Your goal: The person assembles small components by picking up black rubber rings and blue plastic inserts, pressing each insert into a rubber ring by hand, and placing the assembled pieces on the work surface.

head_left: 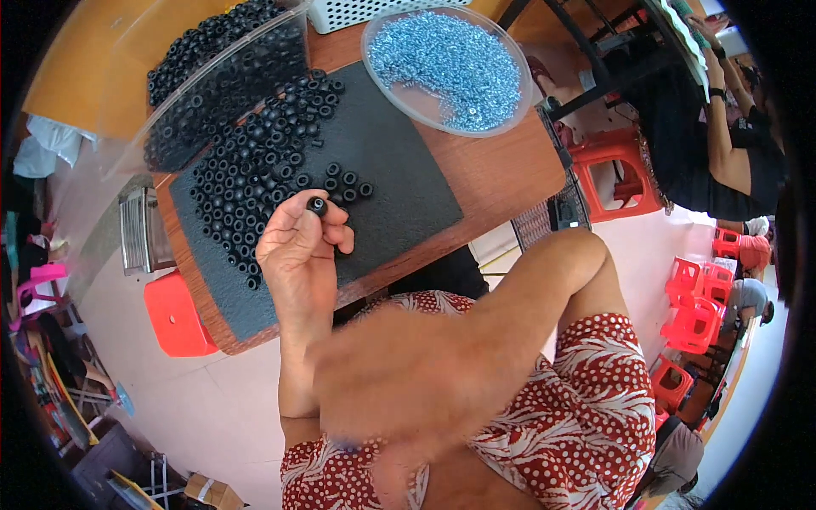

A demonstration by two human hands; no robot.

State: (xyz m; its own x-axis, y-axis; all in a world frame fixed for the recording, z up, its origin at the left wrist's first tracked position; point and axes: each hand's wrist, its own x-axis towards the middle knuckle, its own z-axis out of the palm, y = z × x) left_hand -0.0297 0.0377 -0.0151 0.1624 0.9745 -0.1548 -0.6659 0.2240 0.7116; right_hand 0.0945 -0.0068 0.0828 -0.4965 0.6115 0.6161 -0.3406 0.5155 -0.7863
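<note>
My left hand [297, 251] is raised over the black foam mat [399, 178] and pinches one small black rubber ring [317, 205] at its fingertips. Many more black rings [255, 178] lie spread over the mat's far left part. My right hand [399, 382] is close to the camera, large and blurred, in front of my red patterned clothing; whether it holds anything cannot be made out. A clear oval dish [520, 64] full of small blue-silver metal parts [446, 59] stands at the table's far right.
A clear plastic tub [136, 127] of black rings stands at the far left of the wooden table [501, 178], a white perforated basket [357, 13] behind. Red stools [174, 314] stand on the floor. Another person [731, 144] sits at the right.
</note>
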